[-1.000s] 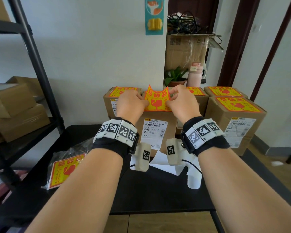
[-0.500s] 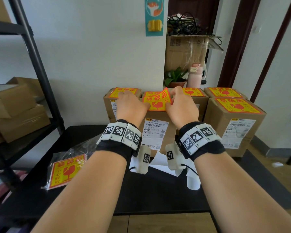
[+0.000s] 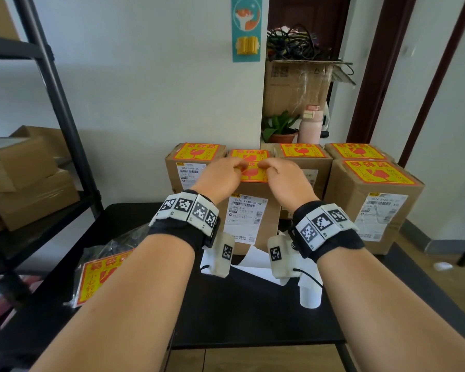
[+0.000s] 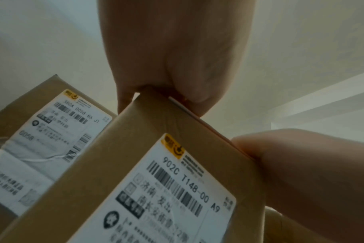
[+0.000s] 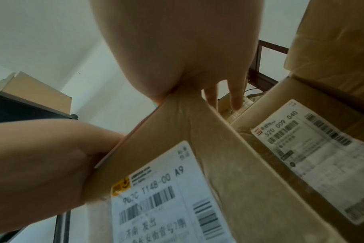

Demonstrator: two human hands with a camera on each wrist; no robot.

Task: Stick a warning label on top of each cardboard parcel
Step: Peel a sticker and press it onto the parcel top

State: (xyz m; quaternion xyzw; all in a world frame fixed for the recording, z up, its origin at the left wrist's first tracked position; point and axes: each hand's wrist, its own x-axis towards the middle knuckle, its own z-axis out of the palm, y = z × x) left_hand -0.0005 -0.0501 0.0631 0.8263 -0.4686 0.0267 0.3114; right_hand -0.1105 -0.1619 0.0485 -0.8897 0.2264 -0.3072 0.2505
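A yellow and red warning label point(image 3: 253, 175) lies on top of the centre cardboard parcel point(image 3: 272, 224), which stands on the black table. My left hand point(image 3: 235, 167) and right hand point(image 3: 266, 168) sit side by side on the label's middle. Their fingers are curled and each thumb and forefinger pinch the label. In the left wrist view the palm point(image 4: 172, 65) rests over the parcel's near top edge point(image 4: 135, 139), with the label's thin edge point(image 4: 189, 110) under it. The right wrist view shows the same parcel point(image 5: 197, 131) under my right hand point(image 5: 177, 49).
Labelled parcels stand around: one at the back left point(image 3: 191, 167), two behind point(image 3: 304, 154), one at the right point(image 3: 373, 210). A bag of labels point(image 3: 102, 272) and white backing paper point(image 3: 253, 268) lie on the table point(image 3: 253, 318). A black shelf rack point(image 3: 65, 130) stands on the left.
The label, held upright by its top corners a second ago, has been lowered flat onto the centre parcel. Both hands came down and forward with it.
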